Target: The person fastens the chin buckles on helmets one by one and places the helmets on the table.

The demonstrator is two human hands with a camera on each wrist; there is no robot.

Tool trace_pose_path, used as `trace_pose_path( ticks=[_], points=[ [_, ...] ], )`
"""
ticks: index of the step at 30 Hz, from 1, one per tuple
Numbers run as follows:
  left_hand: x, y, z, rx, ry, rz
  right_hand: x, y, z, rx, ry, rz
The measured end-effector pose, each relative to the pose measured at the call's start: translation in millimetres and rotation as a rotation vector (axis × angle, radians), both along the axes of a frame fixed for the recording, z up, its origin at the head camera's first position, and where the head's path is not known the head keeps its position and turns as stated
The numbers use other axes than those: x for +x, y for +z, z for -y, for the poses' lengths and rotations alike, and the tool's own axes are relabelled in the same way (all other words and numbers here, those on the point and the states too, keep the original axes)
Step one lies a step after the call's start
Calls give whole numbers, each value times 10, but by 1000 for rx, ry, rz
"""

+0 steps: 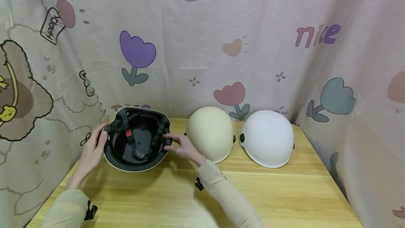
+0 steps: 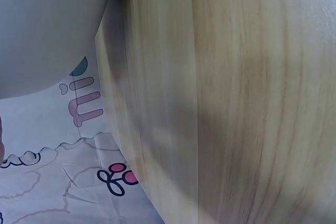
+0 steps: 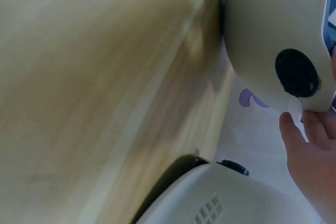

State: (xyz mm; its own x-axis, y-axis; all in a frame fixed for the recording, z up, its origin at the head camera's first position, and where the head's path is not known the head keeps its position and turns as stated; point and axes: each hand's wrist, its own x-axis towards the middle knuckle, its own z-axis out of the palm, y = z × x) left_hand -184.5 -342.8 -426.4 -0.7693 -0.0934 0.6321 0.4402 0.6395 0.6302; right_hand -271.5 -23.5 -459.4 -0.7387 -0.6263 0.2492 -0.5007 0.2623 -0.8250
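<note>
A helmet [image 1: 146, 166] is tipped at the left of the table, its black lining and red-and-black strap buckle [image 1: 128, 133] facing the head camera. My left hand [image 1: 90, 149] grips its left rim, the thumb on the near side. At the opposite rim my right hand [image 1: 185, 146] holds on with fingertips over the edge. In the right wrist view the pale shell [image 3: 262, 19] carries a black round disc [image 3: 296, 73], and the right hand [image 3: 312, 156] lies just below it. The left wrist view shows only the smooth shell [image 2: 47, 24]; the left fingers are mostly hidden there.
A cream helmet [image 1: 209, 133] stands dome up right beside my right hand. Farther right sits a white helmet [image 1: 269, 138], also dome up. All are near the back edge of the wooden table [image 1: 152, 200]. A printed curtain [image 1: 190, 45] hangs behind and at both sides.
</note>
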Motion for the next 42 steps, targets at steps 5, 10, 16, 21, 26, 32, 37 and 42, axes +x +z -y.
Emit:
trace_pose_path(
  ticks=[5,10,16,21,26,32,37,42],
  points=[
    [5,23,-8,-1,25,29,14,-60,29,58,-86,-139],
    [4,41,-10,3,25,53,36,-85,58,57,-160,-218],
    [9,56,-15,-6,35,78,67,-95,84,46,-185,-219],
    [21,77,-32,-11,51,91,71,-106,90,47,-176,-199],
    [10,113,-55,-14,58,91,55,-118,89,51,-167,-192],
    [1,152,-74,-15,35,84,44,-140,90,24,-163,-144],
    [16,152,-80,-19,39,78,49,-161,98,24,-161,-113],
    [-19,146,-75,14,14,45,54,-176,99,47,-149,-95]
  ],
)
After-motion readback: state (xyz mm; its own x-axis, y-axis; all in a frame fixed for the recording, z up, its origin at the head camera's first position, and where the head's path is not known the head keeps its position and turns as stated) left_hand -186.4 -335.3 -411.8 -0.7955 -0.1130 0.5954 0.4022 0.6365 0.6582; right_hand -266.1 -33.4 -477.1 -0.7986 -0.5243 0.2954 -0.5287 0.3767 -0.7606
